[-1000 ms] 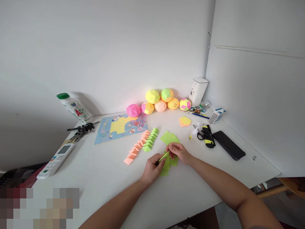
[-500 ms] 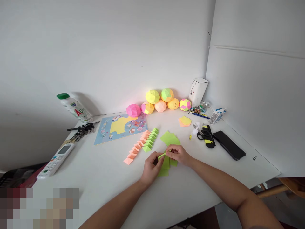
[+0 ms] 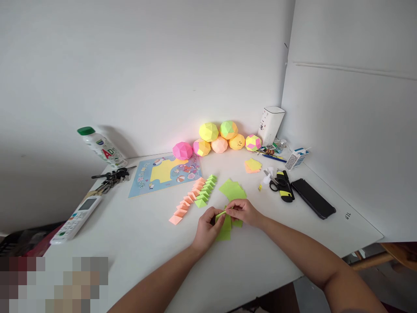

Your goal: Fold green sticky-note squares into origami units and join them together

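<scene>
Green paper (image 3: 224,226) pinched by left hand (image 3: 206,228) and right hand (image 3: 245,211) fingertips, over white table (image 3: 137,243)

green paper (image 3: 224,224), folded, pinched above table

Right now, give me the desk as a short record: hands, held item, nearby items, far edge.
left hand: pinches small green folded paper piece
right hand: pinches the same piece
under hands: flat green paper squares
beside: row of folded orange and green paper units
right: black-and-yellow scissors, black phone
far edge: coloured paper balls
</scene>
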`<state>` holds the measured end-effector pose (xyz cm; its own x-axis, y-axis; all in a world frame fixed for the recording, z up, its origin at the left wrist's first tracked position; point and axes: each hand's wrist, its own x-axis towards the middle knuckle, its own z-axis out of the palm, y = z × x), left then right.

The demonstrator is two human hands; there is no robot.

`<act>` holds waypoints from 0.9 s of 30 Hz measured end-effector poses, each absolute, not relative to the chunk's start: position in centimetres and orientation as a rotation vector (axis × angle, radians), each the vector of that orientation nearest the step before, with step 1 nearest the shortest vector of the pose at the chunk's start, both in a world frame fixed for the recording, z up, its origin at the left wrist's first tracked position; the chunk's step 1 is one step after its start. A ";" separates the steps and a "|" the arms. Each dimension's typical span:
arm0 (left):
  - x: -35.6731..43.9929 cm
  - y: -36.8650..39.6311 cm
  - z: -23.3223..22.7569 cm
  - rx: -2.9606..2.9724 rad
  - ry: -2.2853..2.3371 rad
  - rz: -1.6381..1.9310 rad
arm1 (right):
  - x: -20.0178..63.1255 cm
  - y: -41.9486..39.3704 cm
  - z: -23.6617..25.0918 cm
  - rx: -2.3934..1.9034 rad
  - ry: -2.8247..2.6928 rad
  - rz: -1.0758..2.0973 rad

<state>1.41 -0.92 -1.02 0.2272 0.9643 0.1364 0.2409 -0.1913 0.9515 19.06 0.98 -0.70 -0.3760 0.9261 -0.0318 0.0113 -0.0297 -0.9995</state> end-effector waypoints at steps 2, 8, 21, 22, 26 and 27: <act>1.4 -0.9 -0.9 1.612 1.167 1.022 | 19.1 1.0 -0.7 -1.036 -1.469 1.504; 1.4 -0.9 -0.8 1.645 1.171 1.054 | 19.2 1.2 -1.0 -1.038 -1.402 1.495; 1.4 -0.6 -1.5 1.693 1.074 1.162 | 18.9 1.0 -0.8 -1.047 -1.485 1.485; 1.4 -0.6 -1.4 1.693 1.076 1.144 | 18.9 1.0 -0.8 -1.048 -1.491 1.488; 1.3 -0.8 -1.0 1.713 1.086 1.100 | 18.8 0.9 -0.7 -1.046 -1.506 1.501; 1.3 -0.9 -0.9 1.714 1.090 1.099 | 18.8 0.9 -0.7 -1.048 -1.502 1.505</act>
<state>1.34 -0.87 -0.94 0.2484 0.9380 0.2418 0.2349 -0.3005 0.9244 18.83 0.91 -0.69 -0.3815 0.9235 -0.0404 0.0390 -0.0275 -0.9989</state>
